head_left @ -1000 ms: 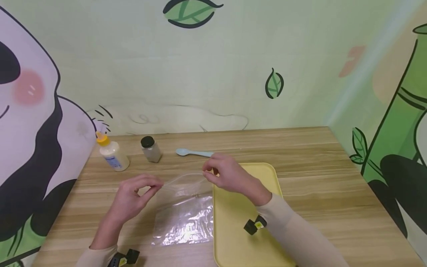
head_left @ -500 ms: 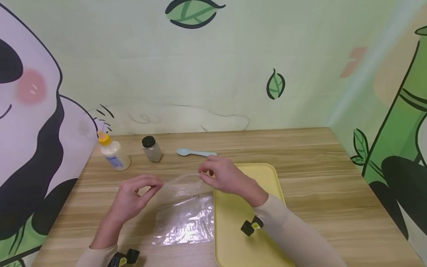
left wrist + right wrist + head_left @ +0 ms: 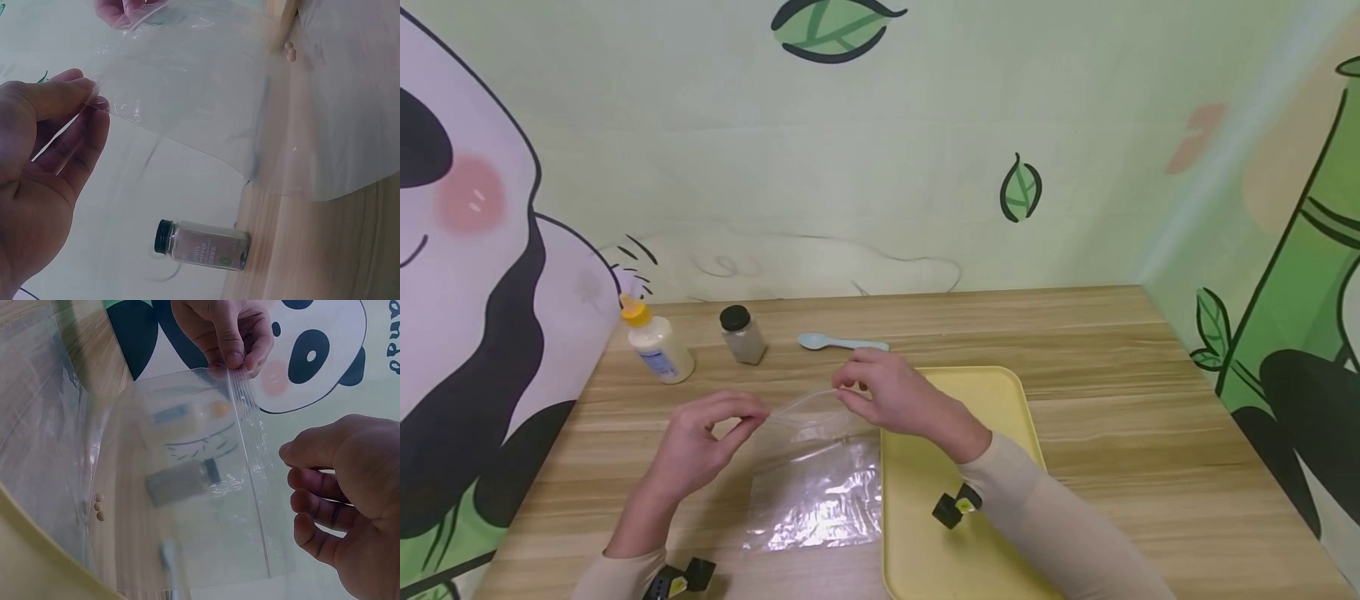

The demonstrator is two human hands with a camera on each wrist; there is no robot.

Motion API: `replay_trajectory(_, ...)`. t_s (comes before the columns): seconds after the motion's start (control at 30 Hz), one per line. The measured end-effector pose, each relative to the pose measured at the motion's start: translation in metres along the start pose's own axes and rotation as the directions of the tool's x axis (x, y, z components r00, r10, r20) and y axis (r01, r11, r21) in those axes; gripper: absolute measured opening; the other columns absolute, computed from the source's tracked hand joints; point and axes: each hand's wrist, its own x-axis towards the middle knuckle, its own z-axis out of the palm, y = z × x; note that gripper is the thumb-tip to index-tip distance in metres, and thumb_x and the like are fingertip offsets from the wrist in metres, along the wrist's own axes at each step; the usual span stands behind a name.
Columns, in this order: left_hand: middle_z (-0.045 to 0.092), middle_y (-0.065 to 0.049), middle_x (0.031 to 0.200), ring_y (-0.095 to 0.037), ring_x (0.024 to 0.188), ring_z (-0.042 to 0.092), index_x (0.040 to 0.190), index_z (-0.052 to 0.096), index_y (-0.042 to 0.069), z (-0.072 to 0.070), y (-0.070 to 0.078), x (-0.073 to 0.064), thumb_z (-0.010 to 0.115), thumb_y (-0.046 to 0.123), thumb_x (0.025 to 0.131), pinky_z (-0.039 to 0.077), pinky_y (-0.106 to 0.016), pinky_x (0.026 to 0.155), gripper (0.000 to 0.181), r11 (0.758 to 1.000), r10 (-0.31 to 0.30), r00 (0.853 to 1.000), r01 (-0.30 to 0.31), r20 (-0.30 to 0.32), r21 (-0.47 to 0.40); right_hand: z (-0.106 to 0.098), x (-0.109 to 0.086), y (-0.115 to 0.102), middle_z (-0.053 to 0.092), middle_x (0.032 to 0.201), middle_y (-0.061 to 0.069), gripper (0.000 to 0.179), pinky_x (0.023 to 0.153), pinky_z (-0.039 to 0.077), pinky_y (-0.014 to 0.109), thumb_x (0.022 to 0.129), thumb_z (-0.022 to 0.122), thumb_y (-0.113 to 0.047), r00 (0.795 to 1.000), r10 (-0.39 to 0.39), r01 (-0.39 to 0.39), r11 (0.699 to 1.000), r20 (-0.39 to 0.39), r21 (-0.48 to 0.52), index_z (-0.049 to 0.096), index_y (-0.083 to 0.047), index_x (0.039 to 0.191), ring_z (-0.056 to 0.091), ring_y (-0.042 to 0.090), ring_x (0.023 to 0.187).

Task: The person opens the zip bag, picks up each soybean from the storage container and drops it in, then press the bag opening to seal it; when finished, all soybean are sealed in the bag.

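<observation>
A clear plastic zip bag (image 3: 820, 492) hangs upright from my hands, its lower part spread near the tabletop beside the tray. My left hand (image 3: 700, 442) pinches the left end of its top edge between thumb and fingers. Farther along that same edge, the thumb and fingertips of my right hand (image 3: 898, 400) pinch it by the zip strip (image 3: 250, 469). Low in the bag, small round beige pieces (image 3: 99, 506) show through the film. The left wrist view has my left hand (image 3: 56, 125) at the bag's corner.
A yellow tray (image 3: 955, 533) lies under my right forearm. Behind the bag stand a squeeze bottle (image 3: 658, 350) with a yellow cap and a black-capped jar (image 3: 743, 340). A light blue spoon (image 3: 842, 342) lies near the tray's far edge. The wall borders the table's back.
My right hand has slid left along the bag's top edge, closer to my left hand. The left hand stays in place, and more of the spoon's handle shows.
</observation>
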Motion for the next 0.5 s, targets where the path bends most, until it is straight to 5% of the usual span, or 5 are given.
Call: replay_trajectory(0.5,0.074,-0.004,0.089,-0.013,0.085,0.069,0.087,0.075,0.009,-0.0004,0.0001,0.0002,0.076,-0.016,0.071,0.052,-0.009,0.085,0.030,1.000,0.005,1.000,-0.005,0.006,-0.004,-0.0004,0.0013,0.0015,0.068,0.096,0.003,0.016,0.063,0.050,0.009,0.094,0.063,-0.012,0.998,0.039,-0.041,0.998,0.040,0.052,0.073,-0.005,0.104,0.060,0.007,0.073)
